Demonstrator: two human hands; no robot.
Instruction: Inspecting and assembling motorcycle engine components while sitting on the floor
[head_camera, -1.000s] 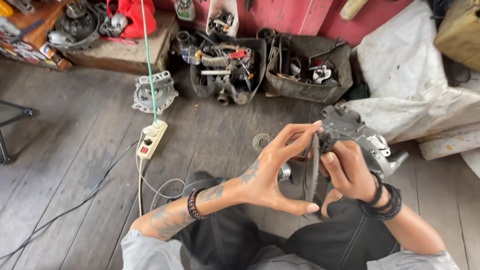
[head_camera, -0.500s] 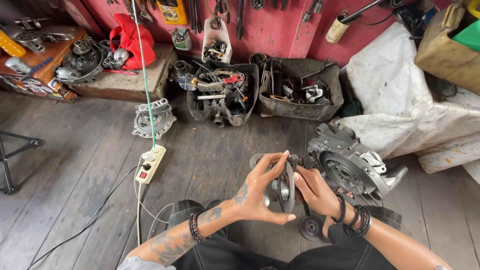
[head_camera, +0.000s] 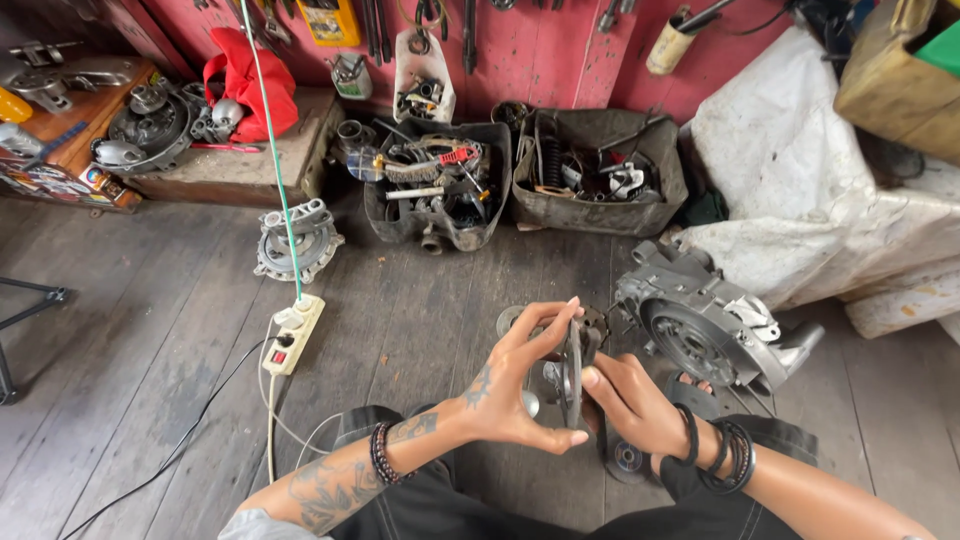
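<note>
My left hand (head_camera: 515, 385) and my right hand (head_camera: 630, 405) hold a round dark metal disc part (head_camera: 572, 372) edge-on between them, just above my lap. Left fingers wrap its top and bottom rim; right fingers press on its other face. A grey engine crankcase (head_camera: 700, 325) lies on the wooden floor right of my hands. Small round metal parts (head_camera: 628, 457) lie on the floor under my right wrist.
Two dark tubs of parts and tools (head_camera: 440, 190) (head_camera: 595, 170) stand against the red wall. A grey engine cover (head_camera: 297, 242) and a white power strip (head_camera: 292, 334) with cables lie left. White cloth (head_camera: 800, 170) covers things at right. A wooden bench (head_camera: 140, 140) holds engine parts.
The view has tilted up toward the wall. My hands with the disc have dropped lower and away from the crankcase, which now lies on the floor beside them.
</note>
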